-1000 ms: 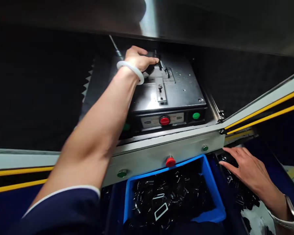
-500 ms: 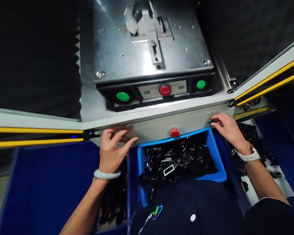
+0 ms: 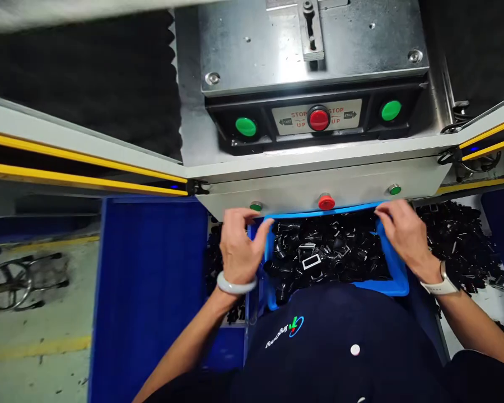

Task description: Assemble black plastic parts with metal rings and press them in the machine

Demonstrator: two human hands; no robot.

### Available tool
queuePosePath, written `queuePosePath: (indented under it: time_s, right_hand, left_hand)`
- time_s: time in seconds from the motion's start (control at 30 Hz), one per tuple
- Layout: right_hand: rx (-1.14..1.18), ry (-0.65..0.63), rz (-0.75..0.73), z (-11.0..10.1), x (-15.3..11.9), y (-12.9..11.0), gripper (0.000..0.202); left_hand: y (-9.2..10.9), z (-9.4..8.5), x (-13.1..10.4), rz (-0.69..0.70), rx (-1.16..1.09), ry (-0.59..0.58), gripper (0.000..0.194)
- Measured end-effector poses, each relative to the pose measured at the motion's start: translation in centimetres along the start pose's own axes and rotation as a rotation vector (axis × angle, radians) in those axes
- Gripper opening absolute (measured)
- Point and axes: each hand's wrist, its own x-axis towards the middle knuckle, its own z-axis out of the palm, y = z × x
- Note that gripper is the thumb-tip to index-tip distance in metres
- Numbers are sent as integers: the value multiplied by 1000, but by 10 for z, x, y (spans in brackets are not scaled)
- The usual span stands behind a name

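Light-blue plastic bin (image 3: 392, 286) heaped with small black plastic parts (image 3: 331, 254), 1 white rectangular frame (image 3: 311, 261) on top; it sits right below the machine's grey front panel (image 3: 294, 193), between both hands. Left hand (image 3: 240, 246) fingers curled, thumb on the bin's left rim, not clamped. Right hand (image 3: 403, 230) fingers bent over the bin's far right corner, resting on it; firm grip or not, can't tell. Panel carries 2 small green buttons (image 3: 256, 206) and 1 red button (image 3: 326, 201) just above the hands. Dark-blue crate (image 3: 147, 280) to the left, loose black parts pile (image 3: 462, 246) to the right. Cap (image 3: 340, 347) hides the bin's near edge.
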Motion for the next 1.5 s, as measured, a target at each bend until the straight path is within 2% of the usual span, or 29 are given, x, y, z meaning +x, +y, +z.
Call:
queuePosePath:
  time_s: [0.1,0.17,0.23,0.3,0.5,0.6,0.7,0.77,0.87,0.97,1.1,1.2,1.33,1.5]
  right_hand:
    - [-119,-314,-72,28,-22,-12,20]
    - [-169,-397,-92,45,-28,-17,17]
    - [-171,-412,-111,55,-28,-19,14]
    - [-181,-419,-126,56,-25,-19,10]
    - [-212,-402,-129,40,-26,-21,4]
    - [-132,-387,-110,34,-30,-20,12]
    - [90,-398,-87,30,-30,-18,22]
    - [211,-401,-59,26,-27,-17,32]
    - [347,-363,13,19,-21,-16,47]
    - [491,-312,105,9,-13,-22,46]
    - [701,-189,185,-12,-4,-46,39]
    - [793,-132,207,-28,2,-73,37]
    - [849,-155,177,-34,10,-102,29]
    - [802,-224,154,-30,20,-111,26]
  left_hand:
    - [36,-9,-39,174,-68,-180,10]
    - [50,-11,-62,327,-71,-311,9]
    - [55,-6,-80,427,-32,-407,15]
    - [53,4,-92,434,13,-440,22]
    - [53,41,-104,373,174,-385,32]
    - [59,47,-102,350,214,-377,25]
    - [62,41,-93,250,19,-383,1]
    - [61,33,-84,139,-209,-354,19]
    - [57,28,-69,-20,-500,-230,45]
    - [56,36,-56,-93,-632,-116,53]
    - [59,48,-44,-15,-650,-8,58]
    - [65,52,-36,79,-605,17,61]
    - [72,52,-25,209,-571,40,63]
    - [79,51,-10,371,-482,81,62]
